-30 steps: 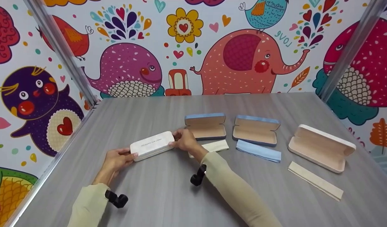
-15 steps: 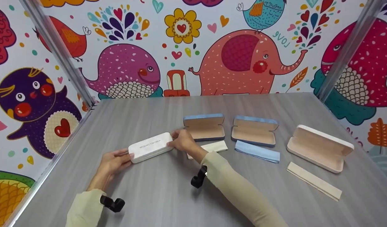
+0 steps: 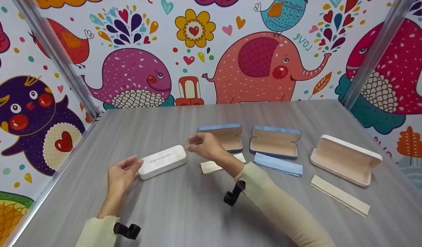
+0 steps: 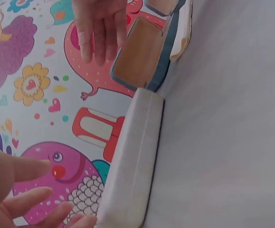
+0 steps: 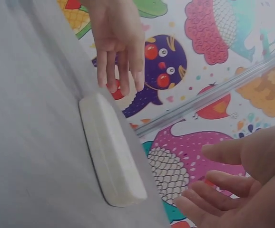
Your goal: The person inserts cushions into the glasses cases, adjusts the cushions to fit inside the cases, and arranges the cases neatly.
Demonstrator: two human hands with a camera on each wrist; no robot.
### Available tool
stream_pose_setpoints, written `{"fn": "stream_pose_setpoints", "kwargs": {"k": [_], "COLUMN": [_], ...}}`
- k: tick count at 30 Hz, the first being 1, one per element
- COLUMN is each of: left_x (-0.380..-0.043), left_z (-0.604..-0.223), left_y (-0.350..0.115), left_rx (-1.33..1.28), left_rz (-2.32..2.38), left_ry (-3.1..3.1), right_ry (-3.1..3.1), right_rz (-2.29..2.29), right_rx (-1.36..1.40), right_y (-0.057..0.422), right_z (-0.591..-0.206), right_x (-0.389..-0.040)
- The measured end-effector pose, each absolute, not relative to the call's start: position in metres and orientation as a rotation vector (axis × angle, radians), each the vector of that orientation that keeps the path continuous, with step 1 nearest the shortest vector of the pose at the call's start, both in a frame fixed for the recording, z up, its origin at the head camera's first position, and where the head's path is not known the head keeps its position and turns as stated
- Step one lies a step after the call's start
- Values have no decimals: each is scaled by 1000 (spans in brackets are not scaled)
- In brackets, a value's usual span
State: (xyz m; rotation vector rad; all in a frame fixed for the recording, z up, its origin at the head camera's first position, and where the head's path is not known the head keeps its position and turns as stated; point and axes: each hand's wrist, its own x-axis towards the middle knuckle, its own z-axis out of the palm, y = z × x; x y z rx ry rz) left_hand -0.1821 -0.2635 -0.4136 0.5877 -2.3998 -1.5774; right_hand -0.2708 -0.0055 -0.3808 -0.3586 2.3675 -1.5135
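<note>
A closed white glasses case (image 3: 163, 161), with small lettering on its lid, lies slanted on the grey table. At its left end is my left hand (image 3: 122, 175), fingertips right at the corner and the fingers loosely extended. My right hand (image 3: 211, 148) hovers just off the other end, holding nothing, in front of an open blue glasses case (image 3: 234, 140). Seen from the left wrist, the white case (image 4: 132, 161) stands close beside the spread fingers. The right wrist view has the whole case (image 5: 110, 152) apart from the right hand (image 5: 247, 190), whose fingers are parted.
Farther right stand another open blue case (image 3: 274, 146) and an open white case (image 3: 344, 164). Before them lie folded cloths: a cream one (image 3: 211, 167) partly under the right forearm, a blue one (image 3: 278, 164) and a long cream one (image 3: 339, 195). A patterned wall (image 3: 193, 68) borders the table.
Both hands held the white case's ends earlier. The right hand has let go and moved up and right; the left hand's fingers have loosened at its end. The case stays on the table.
</note>
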Motion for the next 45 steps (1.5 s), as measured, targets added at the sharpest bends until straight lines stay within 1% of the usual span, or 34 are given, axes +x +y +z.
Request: {"fn": "stream_pose_setpoints", "kwargs": {"k": [9,18,23,33,45], "left_x": [-182,-188,-195,-209,-230], "left_z": [-407,-407,-409,-426,-443], "left_y": [-230,-199,-182,-152,-129], "left_rx": [436,331,290,261,394], "left_rz": [-1601,-1701,-1762,-1850,-1992], "left_ry": [-2327,-2326,-2344,-2415,-2507], "right_ry": [2391,2471,2488,2522,2461], "right_rz": [-1595,-1598,-1629,-1626,-1657], "right_rx": [-381,-425,-397,-204,-43], "right_y": [33,70,89,119,130], "right_z": [-363,-360,-365,-383,-420], "right_x": [-260,-253,-254,-258,-271]}}
